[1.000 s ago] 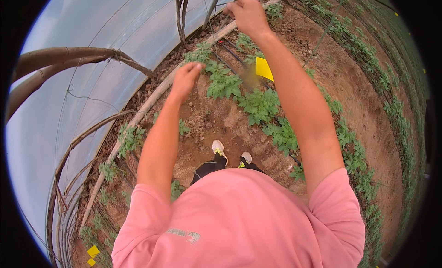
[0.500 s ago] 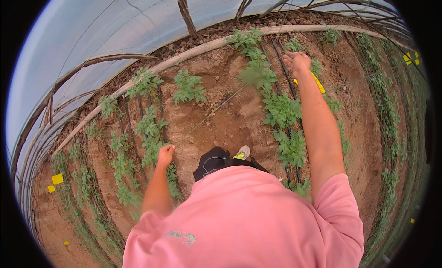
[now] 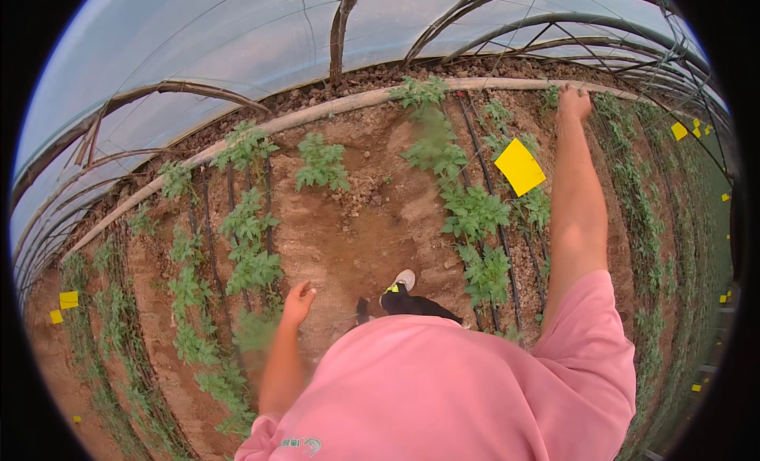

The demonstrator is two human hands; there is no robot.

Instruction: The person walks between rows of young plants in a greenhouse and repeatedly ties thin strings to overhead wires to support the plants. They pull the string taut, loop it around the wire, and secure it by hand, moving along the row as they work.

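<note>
Since a moment ago the view has swung left along the greenhouse bed, and the arms have parted: the left hand (image 3: 298, 301), earlier raised toward the pale pipe (image 3: 348, 104) at the bed's far edge, now hangs low beside the person's pink shirt (image 3: 443, 390), fingers loosely curled and holding nothing that shows. The right hand (image 3: 574, 102) is stretched far out to the right, closed near the top of a seedling (image 3: 552, 97) by the pipe — whether it grips a stem or a string I cannot tell. So the work looks to be at that far right row now. A yellow card (image 3: 519, 166) hangs just left of the right forearm, over the plants (image 3: 475, 211). No containers are in view — only soil, black drip hoses (image 3: 475, 144) and rows of seedlings.
</note>
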